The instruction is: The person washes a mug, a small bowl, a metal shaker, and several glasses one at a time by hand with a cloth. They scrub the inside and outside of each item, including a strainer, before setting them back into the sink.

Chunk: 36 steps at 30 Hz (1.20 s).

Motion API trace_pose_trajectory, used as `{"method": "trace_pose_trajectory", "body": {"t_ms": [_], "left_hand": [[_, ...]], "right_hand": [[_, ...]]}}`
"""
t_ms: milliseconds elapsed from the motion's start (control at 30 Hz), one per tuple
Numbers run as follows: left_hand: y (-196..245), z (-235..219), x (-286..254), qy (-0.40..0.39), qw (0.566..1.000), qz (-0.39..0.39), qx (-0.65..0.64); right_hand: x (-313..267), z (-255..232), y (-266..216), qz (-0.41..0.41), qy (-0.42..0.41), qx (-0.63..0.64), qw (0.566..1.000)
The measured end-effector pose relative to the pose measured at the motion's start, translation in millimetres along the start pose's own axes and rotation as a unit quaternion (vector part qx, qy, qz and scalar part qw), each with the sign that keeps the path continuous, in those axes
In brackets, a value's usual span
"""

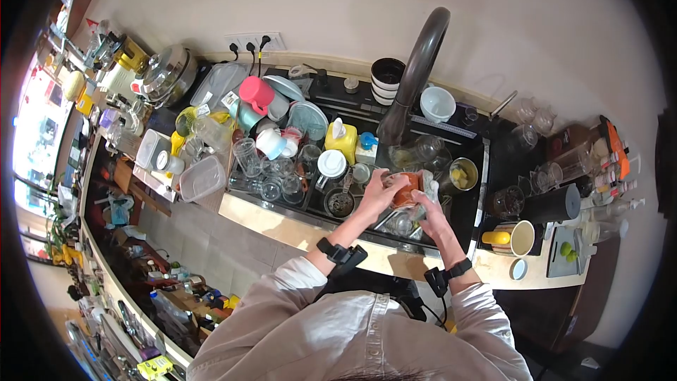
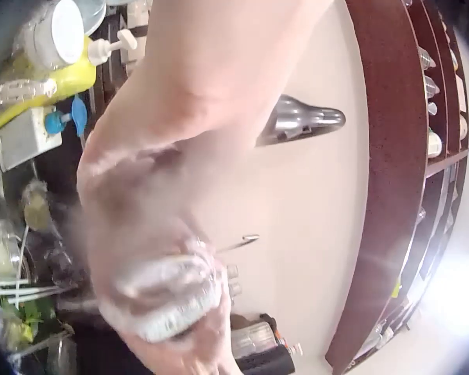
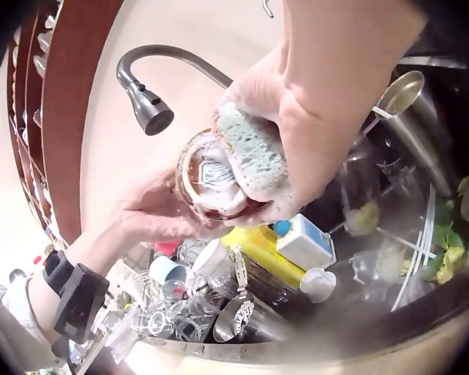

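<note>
Above the sink, both hands are together on a round orange-brown vessel [image 1: 405, 192], like a cup or jar. My left hand [image 1: 379, 196] grips its side; in the right wrist view that hand [image 3: 160, 209] curls around it from the left. White foam covers the round end of the vessel [image 3: 211, 178]. My right hand [image 1: 431, 213] holds a pale green soapy sponge [image 3: 254, 152] against the foamy end. Foam also whitens the fingers. In the left wrist view, the left hand [image 2: 109, 211] is blurred and hides most of the vessel.
A dark faucet [image 1: 421, 63] arches behind the hands. Glasses [image 1: 271, 176] crowd the left drainer beside a yellow pump bottle [image 1: 341, 142] and a metal strainer [image 1: 339, 202]. In the sink stands a metal cup [image 1: 463, 174] near straws [image 3: 414, 258] and green scraps. A cream bucket [image 1: 522, 238] stands right.
</note>
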<state>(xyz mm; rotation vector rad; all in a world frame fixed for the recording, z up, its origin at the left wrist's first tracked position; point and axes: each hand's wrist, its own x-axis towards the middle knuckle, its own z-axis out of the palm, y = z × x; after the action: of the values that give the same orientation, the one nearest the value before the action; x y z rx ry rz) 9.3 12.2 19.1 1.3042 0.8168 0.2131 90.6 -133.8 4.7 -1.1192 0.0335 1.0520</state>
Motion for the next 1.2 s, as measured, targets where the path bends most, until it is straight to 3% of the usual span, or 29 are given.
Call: {"method": "trace_pose_trajectory", "body": {"t_ms": [33, 167, 267, 300, 400, 533, 600, 633, 667, 700, 800, 1033, 1200], "left_hand": [[-3, 7, -2, 0.017, 0.997, 0.031, -0.066], [-2, 9, -6, 0.005, 0.983, -0.046, -0.177], [-20, 17, -2, 0.047, 0.943, -0.030, -0.329], [-20, 18, -3, 0.053, 0.933, -0.037, -0.353], [-20, 15, -4, 0.020, 0.912, -0.069, -0.403], [-21, 7, 3, -0.022, 0.915, -0.070, -0.397], [-29, 5, 10, -0.005, 0.929, -0.080, -0.361], [-29, 6, 9, 0.011, 0.950, -0.050, -0.307], [-30, 9, 9, 0.032, 0.953, -0.057, -0.295], [-25, 14, 5, 0.051, 0.955, -0.064, -0.284], [-28, 19, 4, 0.080, 0.955, -0.074, -0.274], [-45, 14, 15, 0.092, 0.968, -0.064, -0.224], [-51, 10, 14, 0.087, 0.981, -0.077, -0.153]], "right_hand": [[-7, 13, -5, -0.046, 0.020, -0.030, 0.998], [-4, 24, -7, -0.184, 0.034, -0.211, 0.960], [-7, 36, -18, -0.263, 0.058, -0.319, 0.909], [-5, 37, -19, -0.278, 0.065, -0.341, 0.895], [-10, 43, -27, -0.243, 0.070, -0.320, 0.913], [3, 35, -31, -0.366, 0.170, -0.375, 0.835], [-9, 44, -48, -0.316, 0.152, -0.331, 0.876], [-11, 46, -50, -0.321, 0.123, -0.378, 0.860], [-11, 47, -51, -0.325, 0.094, -0.423, 0.840], [-6, 45, -47, -0.413, 0.094, -0.502, 0.754], [-5, 43, -45, -0.396, 0.096, -0.567, 0.716], [-10, 45, -45, -0.370, 0.066, -0.613, 0.695], [-11, 38, -43, -0.354, -0.005, -0.615, 0.705]]}}
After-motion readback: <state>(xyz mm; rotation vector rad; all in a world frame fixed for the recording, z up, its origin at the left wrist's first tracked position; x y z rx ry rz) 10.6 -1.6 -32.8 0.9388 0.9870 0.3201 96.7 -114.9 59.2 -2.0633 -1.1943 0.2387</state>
